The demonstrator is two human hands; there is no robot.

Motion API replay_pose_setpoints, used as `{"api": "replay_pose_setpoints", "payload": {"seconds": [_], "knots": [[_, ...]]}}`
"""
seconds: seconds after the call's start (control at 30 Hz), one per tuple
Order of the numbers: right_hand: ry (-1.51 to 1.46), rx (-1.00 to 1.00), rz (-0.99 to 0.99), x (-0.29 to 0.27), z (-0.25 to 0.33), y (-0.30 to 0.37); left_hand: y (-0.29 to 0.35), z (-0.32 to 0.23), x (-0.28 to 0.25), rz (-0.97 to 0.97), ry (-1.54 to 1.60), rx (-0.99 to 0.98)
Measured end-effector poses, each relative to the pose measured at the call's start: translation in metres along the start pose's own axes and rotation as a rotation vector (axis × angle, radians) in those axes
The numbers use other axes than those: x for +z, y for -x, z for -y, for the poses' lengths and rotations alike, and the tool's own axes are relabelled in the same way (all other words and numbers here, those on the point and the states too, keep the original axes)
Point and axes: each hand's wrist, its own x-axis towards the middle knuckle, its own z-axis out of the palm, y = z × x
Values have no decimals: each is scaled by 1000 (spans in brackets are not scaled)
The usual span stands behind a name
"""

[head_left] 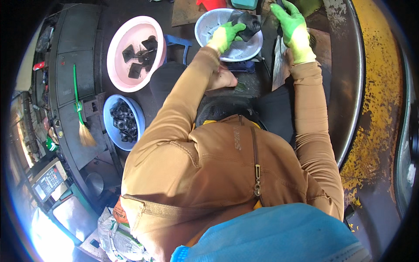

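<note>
My left hand [224,37], in a green and yellow glove, grips a black moulded part [249,28] with a round raised end, rubber by its look. Both are over a white perforated basin [205,24] in front of me. To the right of the basin is my right hand [291,26], gloved the same way, raised and apart from the part. Its fingers are bent round a thin dark tool [279,29]; the kind is hard to make out. Black pieces lie inside the white basin, partly hidden by my left hand and the part.
A pink basin [114,52] at the left holds several flat black pieces. Nearer stands a blue basin [107,118] full of small black parts. Beside them are a blue stool [179,41], a grey cabinet [74,39] and a broom [85,131]. Rusty yellow metal [377,100] bounds the right.
</note>
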Motion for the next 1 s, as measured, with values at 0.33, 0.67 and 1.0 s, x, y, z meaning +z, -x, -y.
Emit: {"api": "replay_pose_setpoints", "payload": {"seconds": [0.33, 0.67, 1.0], "knots": [[-310, 12, 330, 52, 7, 43, 136, -97, -25, -337, 140, 356], [-232, 8, 408, 71, 7, 61, 153, -130, -29, -484, -38, 751], [-1270, -203, 905, 91, -55, 65, 164, -135, 14, -389, 168, 595]]}}
